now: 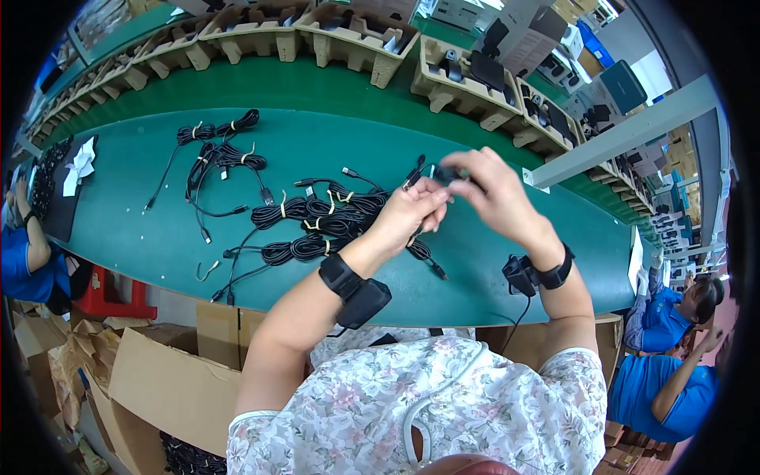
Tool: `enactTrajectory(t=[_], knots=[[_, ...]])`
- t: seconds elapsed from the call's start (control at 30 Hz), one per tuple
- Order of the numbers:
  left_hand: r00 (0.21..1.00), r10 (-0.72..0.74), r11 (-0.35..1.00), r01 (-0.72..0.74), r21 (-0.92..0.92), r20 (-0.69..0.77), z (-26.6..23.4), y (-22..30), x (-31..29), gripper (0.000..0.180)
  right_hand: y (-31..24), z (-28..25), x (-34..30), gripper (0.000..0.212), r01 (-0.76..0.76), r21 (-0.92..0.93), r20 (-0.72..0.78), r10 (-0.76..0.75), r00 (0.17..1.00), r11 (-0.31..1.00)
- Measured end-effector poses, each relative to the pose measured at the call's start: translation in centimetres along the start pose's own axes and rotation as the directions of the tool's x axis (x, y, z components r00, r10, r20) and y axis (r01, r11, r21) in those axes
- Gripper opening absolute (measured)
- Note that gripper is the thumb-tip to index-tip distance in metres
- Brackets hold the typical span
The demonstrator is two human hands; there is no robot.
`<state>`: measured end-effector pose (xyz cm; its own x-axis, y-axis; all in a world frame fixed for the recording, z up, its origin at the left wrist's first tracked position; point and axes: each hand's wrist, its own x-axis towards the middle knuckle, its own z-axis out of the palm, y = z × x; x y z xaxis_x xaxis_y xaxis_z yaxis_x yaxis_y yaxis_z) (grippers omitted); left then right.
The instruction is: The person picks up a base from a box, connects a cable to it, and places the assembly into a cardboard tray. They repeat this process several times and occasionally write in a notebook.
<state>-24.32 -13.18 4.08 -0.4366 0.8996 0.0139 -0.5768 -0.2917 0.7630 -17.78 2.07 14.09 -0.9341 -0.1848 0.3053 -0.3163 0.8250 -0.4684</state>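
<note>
My left hand (413,207) is closed, thumb against fingers, on a black cable (415,171) whose end stands up above the fingertips. Just to its right, my right hand (497,194) is partly blurred. Its thumb and fingers close round a small dark piece (448,175), too smeared to name. Below and left of my left hand lies a pile of black cable bundles (340,212), coiled and tied with pale bands. Another bundle (418,248) shows under my left hand, its plug pointing toward me. Farther left is a second group of tied cables (210,158).
Beige moulded trays (356,43) holding black parts line the green table's (554,261) far side. A grey metal post (625,131) slants in at right. Open cardboard boxes (174,380) stand at lower left. Co-workers in blue sit at both ends. A loose pale band (207,271) lies near the front edge.
</note>
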Motion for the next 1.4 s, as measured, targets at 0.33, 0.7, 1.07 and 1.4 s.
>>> enactTrajectory(t=[0.33, 0.7, 1.07, 1.4], knots=[[0.978, 0.042, 0.998, -0.034, 0.044, -0.206, -0.1, -0.2, 0.2, 0.025, 1.6, 1.5, 1.3, 0.024, -0.3, 0.058, 0.163, 0.287, 0.944, 0.952], [0.978, 0.06, 0.981, -0.02, 0.194, -0.202, -0.6, -1.2, 0.6, 0.03, 13.9, -4.1, 13.9, 0.035, -0.487, -0.394, -0.389, 0.339, 0.857, 0.779], [0.981, 0.046, 0.975, -0.003, 0.221, -0.188, -0.4, -1.3, 0.4, 0.025, 20.1, 0.9, 18.2, 0.027, -0.357, -0.807, -0.157, 0.41, 0.898, 0.471], [0.973, 0.055, 0.972, -0.001, 0.235, -0.222, -0.9, -1.3, 0.2, 0.024, 19.2, 3.0, 17.5, 0.028, -0.627, -0.39, -0.451, 0.454, 0.769, 0.675]])
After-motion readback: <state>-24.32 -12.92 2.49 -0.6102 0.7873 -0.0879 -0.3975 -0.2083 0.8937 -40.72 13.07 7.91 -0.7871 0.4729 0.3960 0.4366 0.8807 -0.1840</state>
